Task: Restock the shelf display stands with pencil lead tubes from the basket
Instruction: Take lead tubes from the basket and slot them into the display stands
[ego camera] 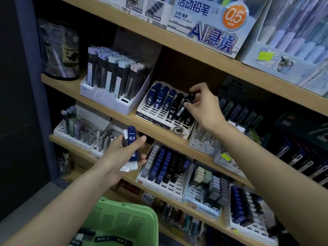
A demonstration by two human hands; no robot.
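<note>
My right hand (204, 105) pinches a black pencil lead tube (184, 105) at the right end of a white slotted display stand (150, 112) on the middle shelf. That stand holds blue and black tubes in rows. My left hand (122, 153) grips a small bunch of tubes below the shelf, with a blue tube marked 0.3 (132, 141) on top. The green basket (120, 221) sits at the bottom, with several dark tubes (106, 238) lying in it.
A taller white stand of dark lead cases (113, 80) stands left of the slotted stand. Another slotted stand with HB 0.5 tubes (165, 167) sits one shelf lower. Boxes of mechanical pencils (209, 23) fill the top shelf. A dark upright post (33, 68) borders the shelves at left.
</note>
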